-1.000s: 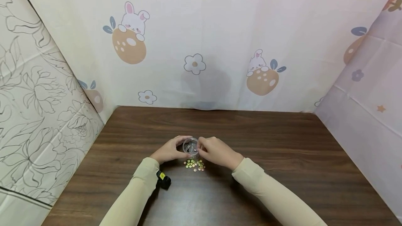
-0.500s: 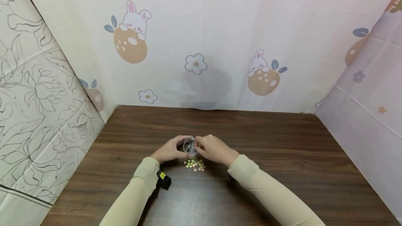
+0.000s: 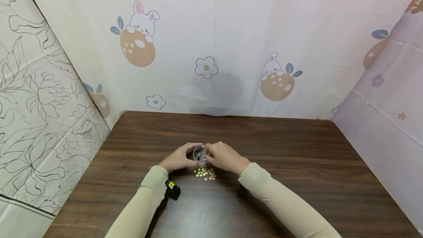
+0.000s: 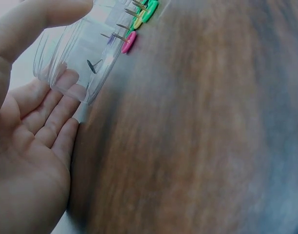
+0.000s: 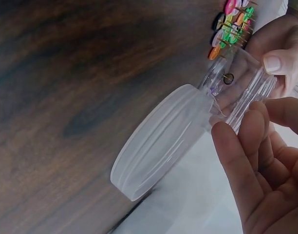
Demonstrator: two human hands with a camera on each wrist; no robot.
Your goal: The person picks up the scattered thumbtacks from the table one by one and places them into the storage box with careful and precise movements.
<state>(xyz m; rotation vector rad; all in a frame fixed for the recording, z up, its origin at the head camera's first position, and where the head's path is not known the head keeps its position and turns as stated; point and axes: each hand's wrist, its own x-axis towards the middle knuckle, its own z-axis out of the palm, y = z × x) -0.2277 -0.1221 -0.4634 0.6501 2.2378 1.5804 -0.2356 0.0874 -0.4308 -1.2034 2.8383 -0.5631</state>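
Note:
My left hand holds a clear plastic jar between thumb and fingers, its base close to the table. A dark thumbtack shows inside the jar. My right hand is at the jar's open mouth, with thumb and index fingertips brought together and the other fingers curled. I cannot tell whether a tack is between those fingertips. Several thumbtacks with green, yellow, pink and orange heads lie right in front of the jar, points up.
A round translucent lid is beside the jar in the right wrist view; the right hand hides it from the head view. A black device with a yellow mark is at the left wrist. Patterned cloth closes off the brown table's back and sides.
The right hand has moved slightly left, its fingertips now further over the jar's mouth. The left hand and the jar have stayed in place.

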